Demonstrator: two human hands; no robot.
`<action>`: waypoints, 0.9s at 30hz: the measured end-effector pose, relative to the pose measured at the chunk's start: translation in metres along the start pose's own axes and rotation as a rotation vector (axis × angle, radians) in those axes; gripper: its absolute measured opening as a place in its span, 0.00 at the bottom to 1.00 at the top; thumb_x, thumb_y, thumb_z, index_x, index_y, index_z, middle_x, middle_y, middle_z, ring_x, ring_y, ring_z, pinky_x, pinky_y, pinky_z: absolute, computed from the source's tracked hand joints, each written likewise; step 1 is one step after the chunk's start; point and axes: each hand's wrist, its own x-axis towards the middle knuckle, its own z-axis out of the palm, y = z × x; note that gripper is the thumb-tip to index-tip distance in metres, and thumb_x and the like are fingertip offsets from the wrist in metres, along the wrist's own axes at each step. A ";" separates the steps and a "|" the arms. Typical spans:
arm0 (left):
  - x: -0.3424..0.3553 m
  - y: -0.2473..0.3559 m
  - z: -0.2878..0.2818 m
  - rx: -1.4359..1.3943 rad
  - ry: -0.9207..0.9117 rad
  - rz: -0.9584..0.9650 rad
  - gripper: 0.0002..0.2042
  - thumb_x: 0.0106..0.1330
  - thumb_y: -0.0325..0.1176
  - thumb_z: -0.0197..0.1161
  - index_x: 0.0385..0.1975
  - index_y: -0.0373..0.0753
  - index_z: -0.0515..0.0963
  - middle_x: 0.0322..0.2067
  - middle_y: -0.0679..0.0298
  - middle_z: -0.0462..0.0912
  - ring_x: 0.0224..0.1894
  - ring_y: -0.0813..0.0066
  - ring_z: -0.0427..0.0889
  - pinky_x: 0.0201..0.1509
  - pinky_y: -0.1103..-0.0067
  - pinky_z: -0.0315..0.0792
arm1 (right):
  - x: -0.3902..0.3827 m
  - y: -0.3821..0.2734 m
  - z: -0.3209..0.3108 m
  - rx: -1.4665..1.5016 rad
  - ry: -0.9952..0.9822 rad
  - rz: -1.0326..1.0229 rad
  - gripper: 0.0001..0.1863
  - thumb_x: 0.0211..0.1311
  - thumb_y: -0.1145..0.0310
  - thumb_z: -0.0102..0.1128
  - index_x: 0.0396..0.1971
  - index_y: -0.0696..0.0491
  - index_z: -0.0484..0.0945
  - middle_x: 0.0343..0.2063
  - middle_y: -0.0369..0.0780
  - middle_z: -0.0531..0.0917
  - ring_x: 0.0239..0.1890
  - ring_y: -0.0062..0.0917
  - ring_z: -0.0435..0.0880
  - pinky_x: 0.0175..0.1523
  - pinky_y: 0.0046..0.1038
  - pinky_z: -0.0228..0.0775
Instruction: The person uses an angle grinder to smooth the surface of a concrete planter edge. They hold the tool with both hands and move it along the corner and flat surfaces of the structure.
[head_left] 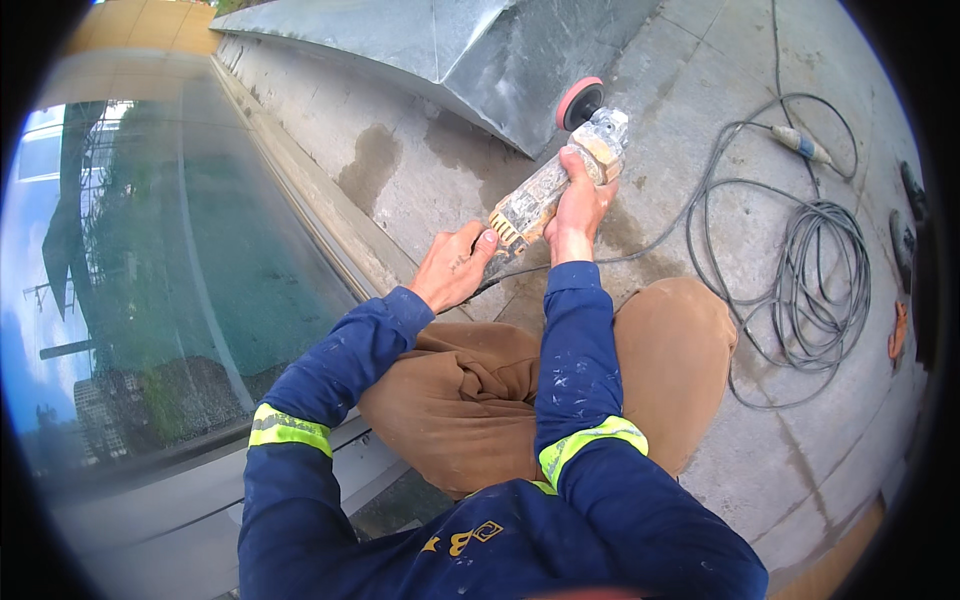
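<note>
- The angle polisher (545, 195) sits at the upper middle of the frame, slanting from its tail at lower left to its round red-and-black pad (574, 98) at upper right.
- The left grip (452, 262) is closed around the tail, thumb by the yellowish vent slots; the right grip (580, 208) wraps the body just below the head.
- It looks fairly heavy toward the metal head, so a two-handed hold at neck and tail seems sound, with fingers clear of the pad.
- The casing is probably stiff and hard; its pale, dusty crust could make it slippery. The pad rim looks softer.
- The dark cord (640, 252) likely flexes but may drag; it runs toward loose coils at right.
- Yellow lettering and an emblem mark the navy shirt (600, 530) at bottom centre; no label is readable on the crusted casing.
</note>
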 end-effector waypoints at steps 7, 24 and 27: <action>0.009 -0.033 -0.002 -0.781 -0.253 -0.235 0.18 0.77 0.48 0.58 0.42 0.37 0.76 0.32 0.60 0.85 0.29 0.75 0.82 0.33 0.72 0.75 | -0.009 0.010 0.002 -0.041 -0.021 -0.009 0.44 0.54 0.79 0.70 0.67 0.58 0.51 0.58 0.48 0.72 0.57 0.35 0.77 0.64 0.38 0.71; -0.034 -0.037 -0.039 0.078 -0.060 -0.068 0.35 0.55 0.36 0.71 0.64 0.37 0.66 0.37 0.44 0.86 0.43 0.45 0.84 0.50 0.63 0.75 | 0.013 0.027 0.008 0.192 -0.245 0.053 0.38 0.62 0.57 0.73 0.63 0.59 0.63 0.52 0.46 0.78 0.52 0.35 0.82 0.58 0.39 0.77; -0.041 -0.041 -0.044 0.100 -0.087 -0.123 0.35 0.54 0.35 0.71 0.64 0.37 0.67 0.36 0.44 0.85 0.42 0.45 0.84 0.49 0.63 0.75 | 0.022 0.031 0.002 0.115 -0.212 0.082 0.40 0.62 0.53 0.74 0.63 0.62 0.65 0.53 0.47 0.78 0.53 0.35 0.81 0.60 0.37 0.76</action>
